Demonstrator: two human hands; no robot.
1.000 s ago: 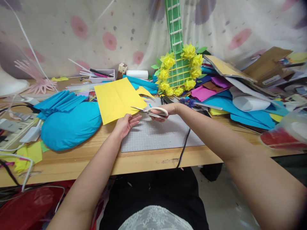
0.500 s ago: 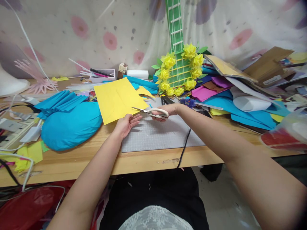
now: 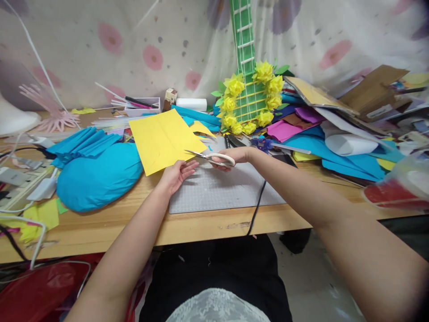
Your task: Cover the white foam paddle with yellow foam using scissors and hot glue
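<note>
My left hand grips the lower edge of a sheet of yellow paper, with the thumb at its edge and the fingers partly behind. The sheet is tilted up above a grey cutting mat. In my right hand is a pair of scissors with white handles, its blades pointing left at the paper's lower right corner. Whether the blades have paper between them is hard to make out. A curved yellow paper scrap shows just behind the sheet.
Left of the mat lies a rounded blue paper-wrapped bundle. A green paper guitar with yellow flowers stands at the back. Coloured papers pile up on the right, near a clear plastic cup. A black cord hangs over the table edge.
Almost nothing differs. The yellow sheet has shifted very slightly; both hands and the scissors keep nearly the same place.
</note>
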